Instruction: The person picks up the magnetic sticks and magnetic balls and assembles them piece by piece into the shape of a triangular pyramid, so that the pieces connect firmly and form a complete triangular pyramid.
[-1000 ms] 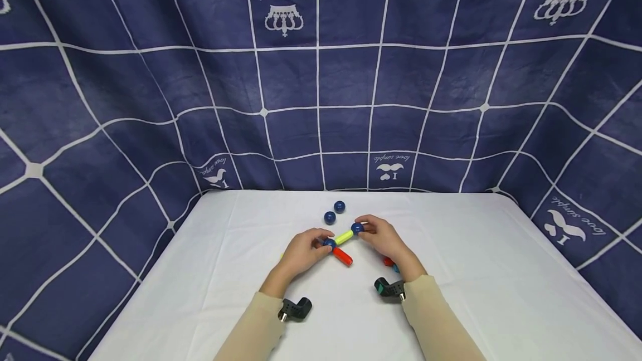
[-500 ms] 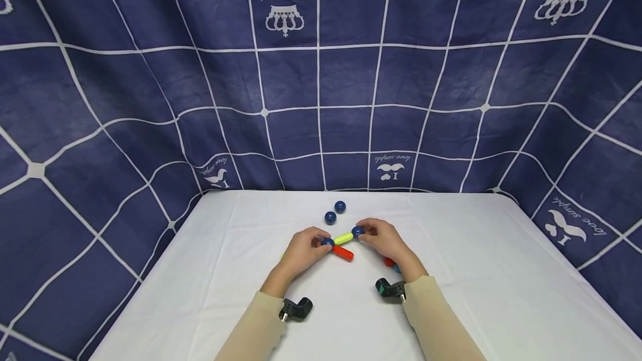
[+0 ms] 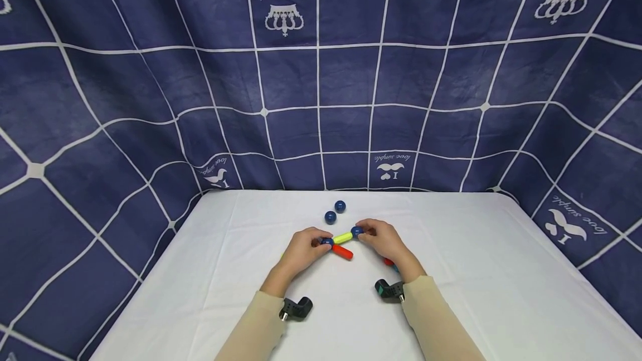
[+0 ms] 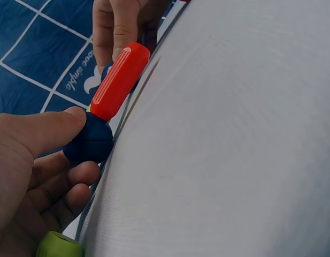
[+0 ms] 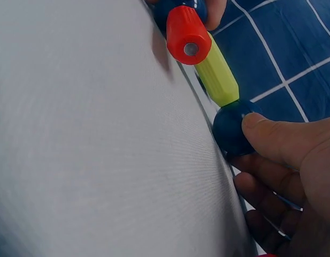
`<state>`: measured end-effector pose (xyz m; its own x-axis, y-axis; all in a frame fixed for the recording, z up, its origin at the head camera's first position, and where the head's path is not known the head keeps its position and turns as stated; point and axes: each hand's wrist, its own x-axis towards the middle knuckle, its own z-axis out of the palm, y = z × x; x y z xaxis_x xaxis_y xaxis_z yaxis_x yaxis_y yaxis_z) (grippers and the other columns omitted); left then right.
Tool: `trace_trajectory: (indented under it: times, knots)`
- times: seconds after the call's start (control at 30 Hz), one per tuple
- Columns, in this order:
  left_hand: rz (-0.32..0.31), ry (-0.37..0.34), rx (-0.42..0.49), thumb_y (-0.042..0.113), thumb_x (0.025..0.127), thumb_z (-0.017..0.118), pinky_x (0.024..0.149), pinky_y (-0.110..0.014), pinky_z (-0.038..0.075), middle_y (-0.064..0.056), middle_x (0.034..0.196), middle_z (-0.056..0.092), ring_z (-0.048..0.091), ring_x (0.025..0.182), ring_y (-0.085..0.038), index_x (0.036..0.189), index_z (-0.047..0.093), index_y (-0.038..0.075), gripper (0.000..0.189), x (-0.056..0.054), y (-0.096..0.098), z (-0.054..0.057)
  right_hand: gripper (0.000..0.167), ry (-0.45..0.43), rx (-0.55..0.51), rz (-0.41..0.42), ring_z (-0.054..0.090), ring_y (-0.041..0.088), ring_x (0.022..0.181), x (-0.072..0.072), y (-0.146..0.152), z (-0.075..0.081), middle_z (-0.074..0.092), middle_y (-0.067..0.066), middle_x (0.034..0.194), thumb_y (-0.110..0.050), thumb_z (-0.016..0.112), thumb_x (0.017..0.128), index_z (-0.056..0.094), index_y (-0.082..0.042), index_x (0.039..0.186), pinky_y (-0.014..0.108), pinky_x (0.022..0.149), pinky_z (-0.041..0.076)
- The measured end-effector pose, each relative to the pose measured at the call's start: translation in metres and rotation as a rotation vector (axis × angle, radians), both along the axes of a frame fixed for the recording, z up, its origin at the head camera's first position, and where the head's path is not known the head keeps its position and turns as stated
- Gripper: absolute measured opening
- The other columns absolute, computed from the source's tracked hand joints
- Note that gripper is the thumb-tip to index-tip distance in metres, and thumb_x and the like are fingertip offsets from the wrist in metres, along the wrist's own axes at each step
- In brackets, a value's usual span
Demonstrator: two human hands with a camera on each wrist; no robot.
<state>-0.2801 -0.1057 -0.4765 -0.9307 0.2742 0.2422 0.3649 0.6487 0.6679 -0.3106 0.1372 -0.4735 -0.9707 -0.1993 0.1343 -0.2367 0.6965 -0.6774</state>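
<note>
My left hand (image 3: 303, 250) pinches a dark blue ball (image 4: 91, 140) between thumb and fingers. A red ribbed rod (image 4: 121, 81) and a yellow-green rod (image 3: 343, 238) both stick out from that ball. At the yellow-green rod's far end is a second blue ball (image 5: 232, 127), pinched by my right hand (image 3: 385, 239). The red rod's other end is free and shows a round metal disc in the right wrist view. Together the joined pieces make a V shape, low over the white tabletop.
Two loose blue balls (image 3: 335, 211) lie beyond the hands on the white table (image 3: 251, 222). A red piece (image 3: 388, 262) and a blue one lie partly hidden by the right wrist. Near the left palm is a green rod end (image 4: 59, 245). A blue checked cloth hangs behind.
The right hand and its ball have come down slightly toward the table. The red rod has swung a little, its free end now further up. Both hands keep their hold.
</note>
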Motion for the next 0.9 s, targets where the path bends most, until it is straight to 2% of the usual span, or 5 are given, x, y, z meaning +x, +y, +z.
trace_trajectory:
  times: [0.23,0.33,0.57,0.9]
  knots:
    - [-0.024,-0.009,0.011,0.016,0.088,0.076,0.066,-0.02,0.044,0.001,0.096,0.069,0.052,0.075,-0.009,0.115,0.075,0.012,0.027,-0.001,-0.001,0.001,0.029,-0.018,-0.01,-0.003,0.065,0.02,0.1,0.001,0.0,0.003,0.073,0.004,0.111,-0.015,0.074,0.089,0.071,-0.015,0.119,0.045,0.096,0.051]
    - [-0.02,-0.033,-0.004,0.018,0.089,0.075,0.069,-0.022,0.044,0.001,0.096,0.069,0.053,0.078,-0.01,0.117,0.074,0.014,0.028,-0.001,-0.001,0.001,0.029,-0.022,-0.011,0.004,0.065,0.02,0.099,0.001,0.001,0.003,0.073,0.004,0.11,-0.016,0.073,0.09,0.071,-0.015,0.118,0.045,0.095,0.051]
    - [-0.009,-0.047,-0.007,0.018,0.091,0.073,0.081,-0.03,0.051,-0.002,0.111,0.072,0.059,0.088,-0.011,0.118,0.073,0.013,0.027,0.0,-0.001,0.001,0.028,-0.014,-0.023,0.004,0.064,0.019,0.098,-0.002,0.0,0.002,0.073,0.004,0.111,-0.021,0.071,0.092,0.07,-0.016,0.12,0.043,0.093,0.051]
    - [-0.013,-0.054,-0.009,0.018,0.092,0.072,0.086,-0.034,0.053,-0.003,0.114,0.072,0.062,0.092,-0.012,0.118,0.073,0.014,0.026,-0.001,-0.002,0.0,0.032,-0.052,-0.095,0.057,0.063,0.022,0.102,-0.015,-0.015,0.016,0.072,0.005,0.114,-0.021,0.069,0.093,0.067,-0.019,0.125,0.041,0.092,0.052]
